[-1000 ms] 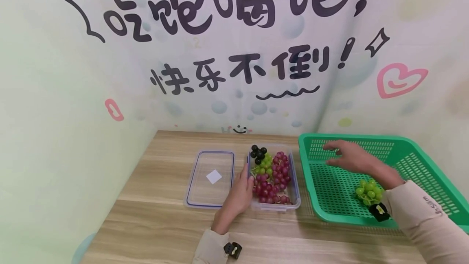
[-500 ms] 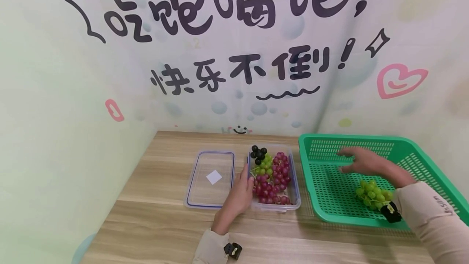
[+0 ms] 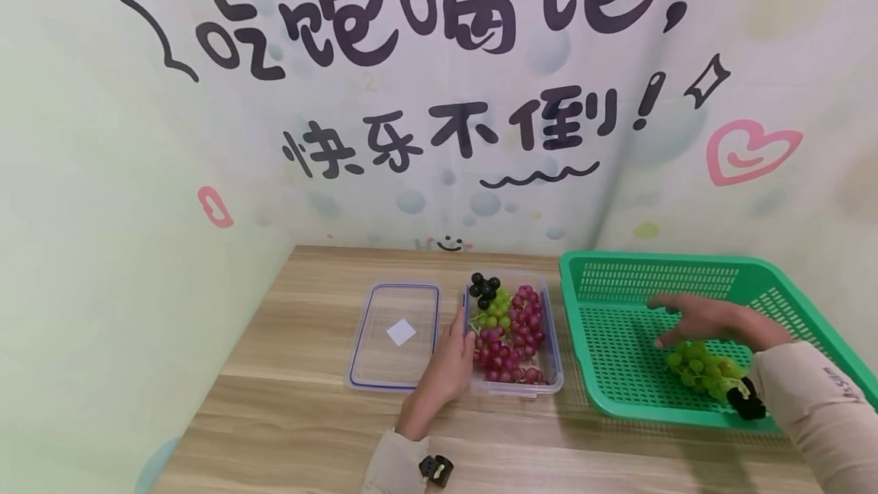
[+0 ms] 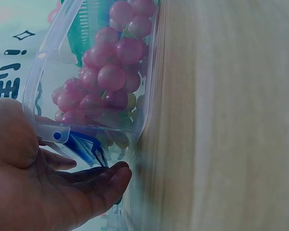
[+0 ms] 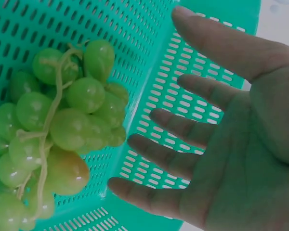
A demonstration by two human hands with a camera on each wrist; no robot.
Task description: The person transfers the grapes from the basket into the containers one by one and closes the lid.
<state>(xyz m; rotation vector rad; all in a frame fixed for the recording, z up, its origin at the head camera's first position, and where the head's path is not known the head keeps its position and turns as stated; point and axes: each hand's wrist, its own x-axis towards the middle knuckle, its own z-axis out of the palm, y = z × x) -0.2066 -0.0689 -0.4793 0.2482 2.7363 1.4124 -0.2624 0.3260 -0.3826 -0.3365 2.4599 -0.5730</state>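
At lower right, the right hand [image 3: 716, 322], fingers spread, has shifted rightward, near the green grapes [image 3: 701, 372]; at lower centre, the left hand [image 3: 449, 360], loosely extended, still touches the container [image 3: 514, 387].

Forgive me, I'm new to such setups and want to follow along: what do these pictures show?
No machine here, just a person's bare left hand and right hand. The wide picture comes from a head camera, the close ones from a camera on each wrist. On the wood-grain table lie a clear plastic lid with a blue edge, a clear rectangular plastic box of black, green and pink grapes, and a green rectangular plastic mesh basket. The left hand rests against the box. The right hand, fingers apart, is near a bunch of round green grapes in the basket, holding nothing.
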